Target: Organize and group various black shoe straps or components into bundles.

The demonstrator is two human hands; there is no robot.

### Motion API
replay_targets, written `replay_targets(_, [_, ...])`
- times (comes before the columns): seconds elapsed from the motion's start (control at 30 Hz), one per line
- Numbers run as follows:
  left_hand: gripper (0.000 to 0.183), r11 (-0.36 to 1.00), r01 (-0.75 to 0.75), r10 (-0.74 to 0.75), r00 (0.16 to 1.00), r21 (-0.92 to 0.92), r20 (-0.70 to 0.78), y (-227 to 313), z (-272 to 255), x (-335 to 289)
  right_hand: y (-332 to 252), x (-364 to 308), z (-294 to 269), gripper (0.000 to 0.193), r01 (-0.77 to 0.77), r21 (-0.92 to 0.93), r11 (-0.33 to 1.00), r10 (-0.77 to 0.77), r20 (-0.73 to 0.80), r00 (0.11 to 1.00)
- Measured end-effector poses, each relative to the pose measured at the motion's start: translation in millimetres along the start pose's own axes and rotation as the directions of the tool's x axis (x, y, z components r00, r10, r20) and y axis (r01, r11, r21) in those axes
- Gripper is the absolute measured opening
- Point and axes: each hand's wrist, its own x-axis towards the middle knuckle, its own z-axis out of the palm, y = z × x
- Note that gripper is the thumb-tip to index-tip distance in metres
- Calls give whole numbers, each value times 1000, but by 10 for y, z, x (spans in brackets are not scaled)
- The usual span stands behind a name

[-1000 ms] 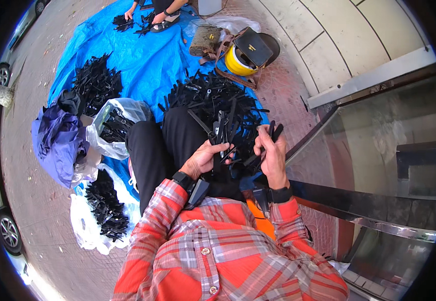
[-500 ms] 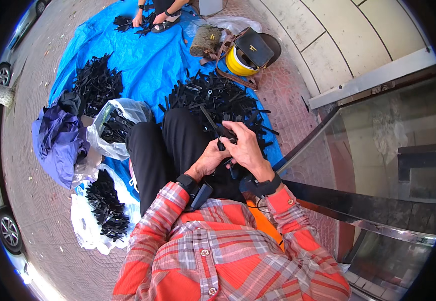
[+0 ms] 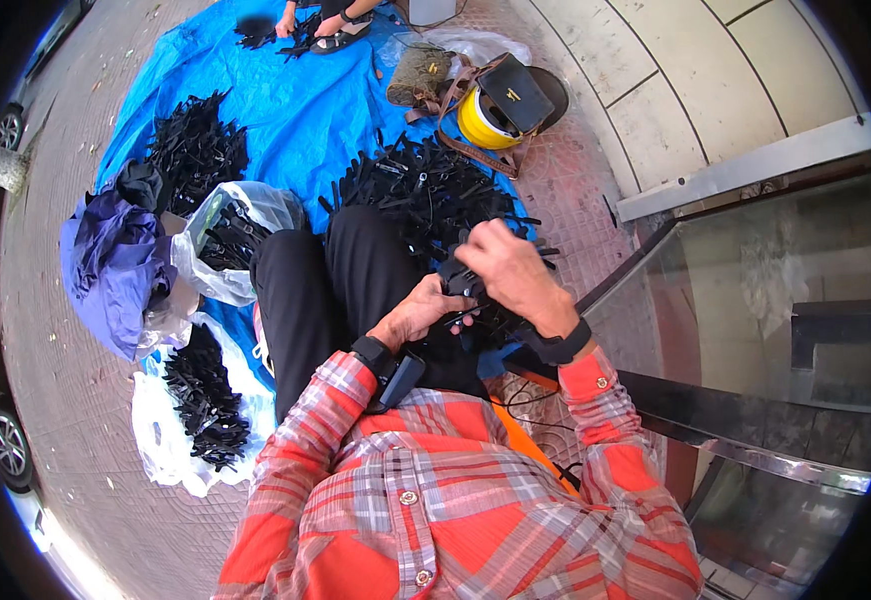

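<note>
Above my right thigh, my left hand [image 3: 422, 308] is closed on a black strap piece [image 3: 458, 282], thumb laid across it. Just above and to the right, my right hand [image 3: 517, 275] is raised with its fingers curled together at the strap's upper end. The back of that hand hides what its fingertips pinch, and they are slightly blurred. Beyond my knees spreads a large pile of black straps [image 3: 415, 185], some with small metal buckles. Part of this pile lies directly behind my hands.
A blue tarp [image 3: 300, 110] lies under several strap piles. Plastic bags of straps [image 3: 205, 395] and purple cloth [image 3: 120, 275] stand left. A yellow bucket [image 3: 480, 122] with a black bag [image 3: 515, 93] is ahead. A glass case [image 3: 755, 300] borders my right. Another person's hand [image 3: 285, 25] works far off.
My right hand has lifted up and right, apart from my left hand, its fingers now curled. The left hand stays nearly in place, holding the black strap piece. The view has shifted slightly.
</note>
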Motion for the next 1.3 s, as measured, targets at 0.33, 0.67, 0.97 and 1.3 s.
replay_targets(0.33, [19,963,-6,13,1000,-270,23,1,-18,-50,-206,-293,-184,24,-375,231,898,440,-432,787])
replay_targets(0.67, [37,874,31,-46,999,-484,-20,36,-60,-77,-367,-253,149,38,-71,418,906,143,-143,979])
replay_targets(0.97, [67,810,116,-32,987,-574,155,-106,-216,28,-439,-153,427,45,-34,228,973,35,1,999])
replay_targets(1.3, [71,745,204,-45,965,-635,258,-46,-270,-72,-410,-113,374,39,-28,203,979,16,59,998])
